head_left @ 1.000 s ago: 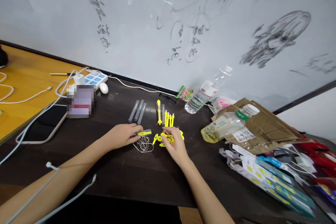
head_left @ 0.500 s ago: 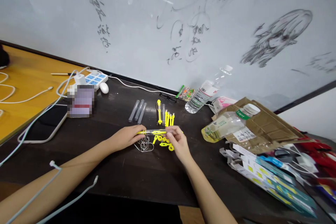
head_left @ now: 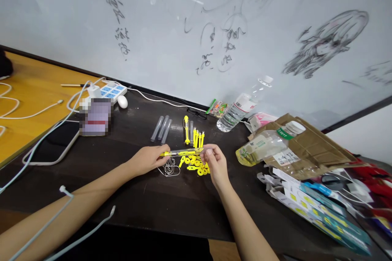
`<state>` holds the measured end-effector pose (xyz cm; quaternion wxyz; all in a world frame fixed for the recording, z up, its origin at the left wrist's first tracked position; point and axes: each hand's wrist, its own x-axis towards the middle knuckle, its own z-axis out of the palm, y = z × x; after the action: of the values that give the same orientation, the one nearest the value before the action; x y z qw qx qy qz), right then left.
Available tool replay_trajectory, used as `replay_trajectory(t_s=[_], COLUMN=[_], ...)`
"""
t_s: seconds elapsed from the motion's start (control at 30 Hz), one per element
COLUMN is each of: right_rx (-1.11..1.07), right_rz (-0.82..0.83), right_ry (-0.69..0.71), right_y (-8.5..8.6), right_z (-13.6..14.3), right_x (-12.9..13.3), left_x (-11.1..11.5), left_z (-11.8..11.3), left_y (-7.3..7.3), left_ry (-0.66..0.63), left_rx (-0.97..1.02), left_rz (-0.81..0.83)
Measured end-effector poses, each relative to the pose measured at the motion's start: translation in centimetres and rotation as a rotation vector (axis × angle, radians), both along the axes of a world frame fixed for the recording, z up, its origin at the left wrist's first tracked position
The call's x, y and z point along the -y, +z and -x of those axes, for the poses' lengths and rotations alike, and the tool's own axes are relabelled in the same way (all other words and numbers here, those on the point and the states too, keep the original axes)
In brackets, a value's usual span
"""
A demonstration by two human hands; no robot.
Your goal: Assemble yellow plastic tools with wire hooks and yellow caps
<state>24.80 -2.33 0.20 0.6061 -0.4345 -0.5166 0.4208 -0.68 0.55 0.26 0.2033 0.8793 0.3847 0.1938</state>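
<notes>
My left hand (head_left: 153,160) is closed around the yellow end of a thin clear tube (head_left: 183,152) with a yellow stick-like part inside. My right hand (head_left: 217,165) pinches the clear far end. The tube lies level between both hands, just above the table. Beneath it are several loose yellow rings and small yellow parts (head_left: 200,171). A bundle of metal wire loops (head_left: 169,168) lies beside the left fingers. Behind the hands stand several yellow sticks with metal tips (head_left: 198,138), a yellow-capped tube (head_left: 186,129) with a ring, and several clear tubes (head_left: 165,130).
A water bottle (head_left: 234,113) and a bottle of yellowish drink (head_left: 260,147) stand right, near a flattened paper bag (head_left: 318,147) and an opened box (head_left: 324,212). Left are a phone (head_left: 55,142), a power strip (head_left: 114,90) and a white mouse (head_left: 122,102). Loose cables (head_left: 88,234) cross in front.
My right hand has shifted right and slightly up, and more of the clear tube shows between the hands. My left hand keeps its hold on the yellow end.
</notes>
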Motion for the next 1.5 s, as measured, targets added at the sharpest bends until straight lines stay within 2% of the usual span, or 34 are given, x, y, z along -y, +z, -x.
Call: replay_trajectory(t_s=[0.1, 0.3, 0.5, 0.7, 0.83, 1.0, 1.17, 1.3, 1.37, 1.43, 1.5], right_rx=[-0.002, -0.027, -0.034, -0.054, -0.085, -0.216, -0.309, -0.091, 0.142, 0.506, 0.613], right_rz=[0.003, -0.010, -0.046, -0.068, -0.020, -0.019, -0.011, 0.125, 0.177, 0.257, 0.272], right_ry=[0.022, 0.089, 0.084, 0.069, 0.077, -0.102, -0.248, -0.141, -0.110, -0.075, -0.072], right_y=[0.0, 0.0, 0.1, 0.4, 0.8, 1.9, 3.5, 4.0, 3.8, 3.3, 2.6], right_z=[0.4, 0.8, 0.6, 0.8, 0.9, -1.0, -3.5, -2.0, 0.0, 2.4, 4.7], right_x=[0.2, 0.4, 0.5, 0.8, 0.8, 0.1, -2.0, -5.7, -8.1, -10.6, -12.8], left_x=[0.1, 1.1, 1.6, 1.4, 1.5, 1.2, 0.4, 0.1, 0.0, -0.1, -0.2], left_z=[0.0, -0.7, -1.3, -1.0, -1.0, -0.8, -0.3, -0.3, -0.4, -0.5, -0.5], left_y=[0.0, 0.0, 0.2, 0.4, 0.4, 0.3, 0.3, 0.0, -0.2, -0.4, -0.5], left_ry=[0.028, -0.090, -0.065, -0.046, -0.002, 0.051, 0.164, 0.231, 0.249, 0.263, 0.290], left_rx=[-0.041, 0.050, 0.018, 0.108, 0.136, 0.154, 0.330, 0.551, 0.662, 0.780, 0.878], left_rz=[-0.059, -0.077, -0.059, 0.004, 0.065, 0.082, 0.086, 0.127, 0.192, 0.252, 0.286])
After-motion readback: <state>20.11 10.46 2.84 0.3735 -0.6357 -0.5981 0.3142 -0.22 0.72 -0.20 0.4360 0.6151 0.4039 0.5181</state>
